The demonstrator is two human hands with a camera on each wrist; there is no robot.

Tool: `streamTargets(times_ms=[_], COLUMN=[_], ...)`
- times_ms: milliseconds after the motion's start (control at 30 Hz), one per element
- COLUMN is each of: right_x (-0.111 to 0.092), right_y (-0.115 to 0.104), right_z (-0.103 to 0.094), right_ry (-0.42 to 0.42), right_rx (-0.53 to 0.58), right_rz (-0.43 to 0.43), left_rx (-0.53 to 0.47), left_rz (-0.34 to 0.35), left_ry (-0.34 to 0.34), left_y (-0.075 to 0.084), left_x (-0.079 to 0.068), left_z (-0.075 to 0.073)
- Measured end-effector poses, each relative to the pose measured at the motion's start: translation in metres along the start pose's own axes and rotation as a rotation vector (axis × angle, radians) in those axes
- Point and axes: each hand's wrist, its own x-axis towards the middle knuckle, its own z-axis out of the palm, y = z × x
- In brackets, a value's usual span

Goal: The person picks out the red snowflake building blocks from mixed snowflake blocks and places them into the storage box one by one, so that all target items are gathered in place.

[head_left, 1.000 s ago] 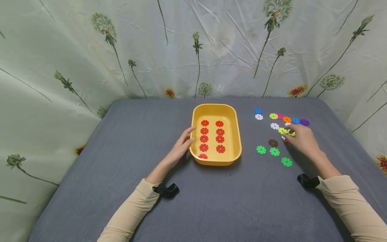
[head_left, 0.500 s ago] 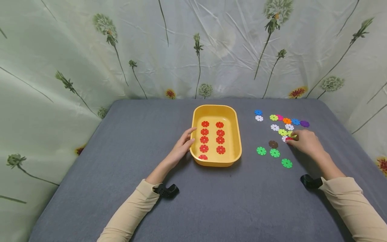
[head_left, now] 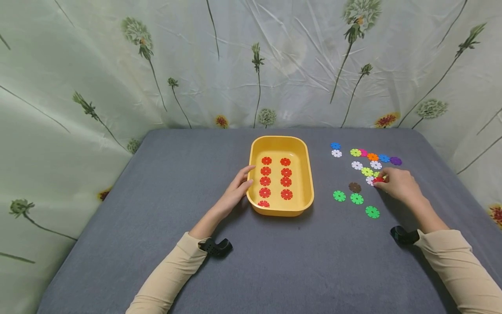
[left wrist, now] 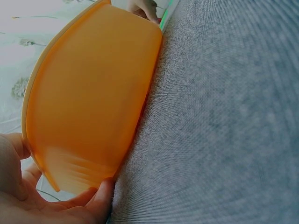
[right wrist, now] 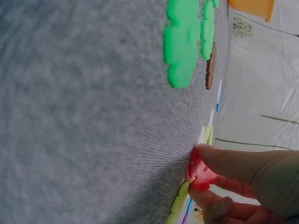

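A yellow plastic tray stands on the grey cloth, with red notched flower-shaped discs laid in two columns inside. My left hand holds the tray's left side, some fingertips at the rim and others low against the outer wall in the left wrist view. At the right, my right hand pinches a red disc between thumb and fingers. Right beside that disc lie a white disc and yellow-green discs, one partly hidden by the fingers.
Green discs and a brown disc lie between tray and right hand. Farther back are white, blue, orange, pink and purple discs. A flower-printed curtain hangs behind the cloth-covered table.
My right hand has moved slightly right and toward me, from over the yellow-green discs to the red disc, which it now pinches. My left hand and the tray stay in place.
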Motion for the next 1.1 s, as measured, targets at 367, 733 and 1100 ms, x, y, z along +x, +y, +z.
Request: streamTargets(times_ms=[367,733,1100], right_x=[-0.003,-0.005,-0.007], right_y=[0.0,-0.007,-0.028], right_z=[-0.003,-0.01,-0.016], right_ry=[-0.024,-0.029,0.032], right_rx=[-0.002,0.031,0.039], right_rz=[0.023,0.012,-0.032], left_rx=[0.005,-0.005,0.001], left_rz=[-0.005,-0.028,-0.005], left_ry=[0.005,-0.026,-0.007], left_y=[0.0,0.003,0.0], left_x=[0.0,0.0,0.001], left_z=[0.0,-0.002,-0.001])
